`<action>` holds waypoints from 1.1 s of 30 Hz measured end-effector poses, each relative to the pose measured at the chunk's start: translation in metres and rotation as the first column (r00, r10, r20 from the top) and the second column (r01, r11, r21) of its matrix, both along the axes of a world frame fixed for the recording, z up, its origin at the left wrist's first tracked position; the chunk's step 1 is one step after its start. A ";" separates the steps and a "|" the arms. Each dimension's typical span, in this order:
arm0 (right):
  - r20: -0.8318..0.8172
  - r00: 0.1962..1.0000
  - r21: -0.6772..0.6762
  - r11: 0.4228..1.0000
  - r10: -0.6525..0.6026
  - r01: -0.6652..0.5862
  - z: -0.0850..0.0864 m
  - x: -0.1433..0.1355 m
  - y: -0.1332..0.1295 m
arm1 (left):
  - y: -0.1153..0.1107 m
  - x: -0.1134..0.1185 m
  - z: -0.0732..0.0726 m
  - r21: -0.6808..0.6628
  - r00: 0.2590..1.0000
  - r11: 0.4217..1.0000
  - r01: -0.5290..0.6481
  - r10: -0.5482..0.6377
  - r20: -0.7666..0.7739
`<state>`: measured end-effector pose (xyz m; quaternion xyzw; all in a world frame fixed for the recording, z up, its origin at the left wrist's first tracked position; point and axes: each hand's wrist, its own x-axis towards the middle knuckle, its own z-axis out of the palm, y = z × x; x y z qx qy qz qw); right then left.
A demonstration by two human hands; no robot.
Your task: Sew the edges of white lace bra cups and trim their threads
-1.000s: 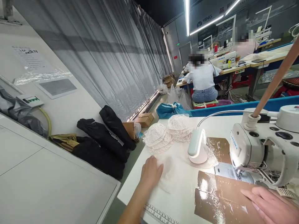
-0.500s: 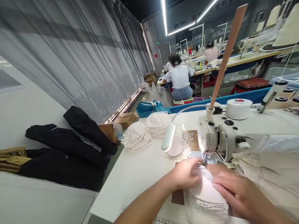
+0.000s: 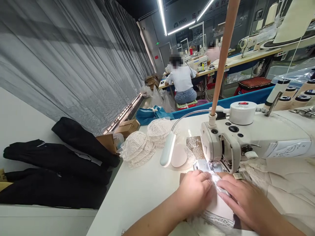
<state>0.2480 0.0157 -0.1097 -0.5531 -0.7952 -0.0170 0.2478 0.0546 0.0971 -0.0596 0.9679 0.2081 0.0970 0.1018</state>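
A pale, lace-trimmed bra cup (image 3: 220,206) lies under the needle area of a white sewing machine (image 3: 219,139), its upper edge reaching the presser foot. My left hand (image 3: 197,190) is closed on the cup's left side, fingers curled just in front of the needle. On the opposite edge, my right hand (image 3: 242,198) grips the fabric between thumb and forefinger. Lace shows along the lower edge of the cup, partly blurred. Both hands cover much of the piece.
Stacked lace cups (image 3: 139,149) sit on the white table's left, near another cup (image 3: 179,155) behind the lamp (image 3: 168,149). Cream fabric (image 3: 290,183) lies at right. Thread cones (image 3: 283,90) stand behind the machine. A seated person (image 3: 183,80) works farther back.
The bra cup has moved up and in towards the needle. My left hand has curled further over it, and my right hand has shifted slightly forward. The head view has turned a little right.
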 end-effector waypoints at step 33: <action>0.115 0.962 0.125 0.964 -0.249 0.234 -0.010 -0.002 0.010 | 0.038 -0.008 0.006 0.073 0.985 0.988 0.139 -0.130 -0.116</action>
